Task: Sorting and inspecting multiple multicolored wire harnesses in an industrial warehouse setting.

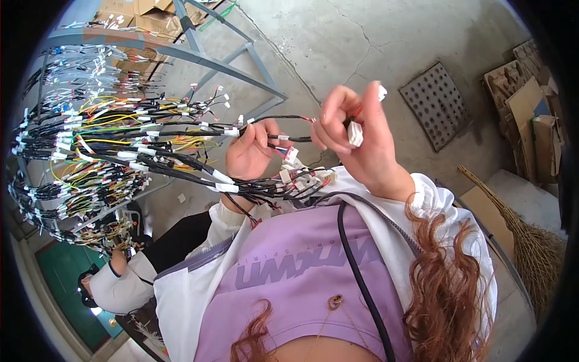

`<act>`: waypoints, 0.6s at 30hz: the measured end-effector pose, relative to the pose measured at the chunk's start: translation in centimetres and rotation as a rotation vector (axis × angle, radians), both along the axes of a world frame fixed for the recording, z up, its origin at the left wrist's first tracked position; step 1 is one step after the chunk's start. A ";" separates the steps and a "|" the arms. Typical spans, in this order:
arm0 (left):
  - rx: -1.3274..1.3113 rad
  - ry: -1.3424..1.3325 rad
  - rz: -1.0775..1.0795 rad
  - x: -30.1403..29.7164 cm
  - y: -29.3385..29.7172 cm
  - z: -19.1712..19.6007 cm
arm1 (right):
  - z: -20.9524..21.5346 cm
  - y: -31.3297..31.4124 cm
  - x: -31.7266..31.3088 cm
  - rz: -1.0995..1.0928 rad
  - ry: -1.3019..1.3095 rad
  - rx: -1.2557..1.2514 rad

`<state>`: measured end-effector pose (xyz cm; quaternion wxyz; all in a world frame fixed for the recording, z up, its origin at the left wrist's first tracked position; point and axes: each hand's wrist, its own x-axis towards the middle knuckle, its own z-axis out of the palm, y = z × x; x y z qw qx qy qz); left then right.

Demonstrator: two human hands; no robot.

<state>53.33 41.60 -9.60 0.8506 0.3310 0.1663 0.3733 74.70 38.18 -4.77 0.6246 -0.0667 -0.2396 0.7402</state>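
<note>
Clock face laid over the head view, twelve at top; black cable (295,139) spans the two hands just above centre, its harness bundle (136,134) spreading out toward nine to ten; main worry, a tug between the hands could strain the wires where they enter the white connector (355,134), if the hands drew apart while the bundle held fast; a second worry, the pale connector cluster (301,178) near centre could snag on neighbouring leads or on the open jacket (443,208), since so many loose ends lie close together; right hand (375,151) at two o'clock, fingers curled well in around the white connector, thumb raised (another small white plug (382,93) shows by its tip; whether gripped, cannot tell); left hand (247,154) at ten, thumb and fingertips brought together on the black cable, the rest of the fingers partly hidden; metal rack (199,57) at eleven; co-worker (123,286) at eight, bent near more hanging leads.
</note>
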 end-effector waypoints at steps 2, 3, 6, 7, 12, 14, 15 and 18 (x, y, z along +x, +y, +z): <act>0.004 0.042 0.011 -0.2 -0.4 0.1 | 1.5 -0.3 -0.2 -0.064 -0.272 -0.102; -0.006 0.062 0.021 -0.2 -0.6 0.2 | 2.0 -0.5 -0.5 -0.133 -0.549 -0.203; -0.096 0.071 0.110 0.4 -0.8 0.2 | 2.2 -0.7 -1.5 -0.183 -0.726 0.014; -0.063 0.100 0.094 0.3 -0.7 0.5 | 1.7 -0.3 -1.7 -0.218 -0.822 0.155; 0.148 0.274 0.137 1.2 -1.0 1.9 | 2.2 -0.1 -2.0 -0.406 -1.514 0.607; 0.268 0.170 0.166 2.1 -1.0 1.6 | 2.6 0.2 -2.0 -0.478 -1.600 0.756; 0.304 0.116 0.185 3.2 -1.0 2.9 | 2.5 0.2 -2.0 -0.498 -1.679 0.814; 0.418 0.076 0.209 4.9 -1.1 4.3 | 2.1 0.1 -1.4 -0.437 -1.770 0.871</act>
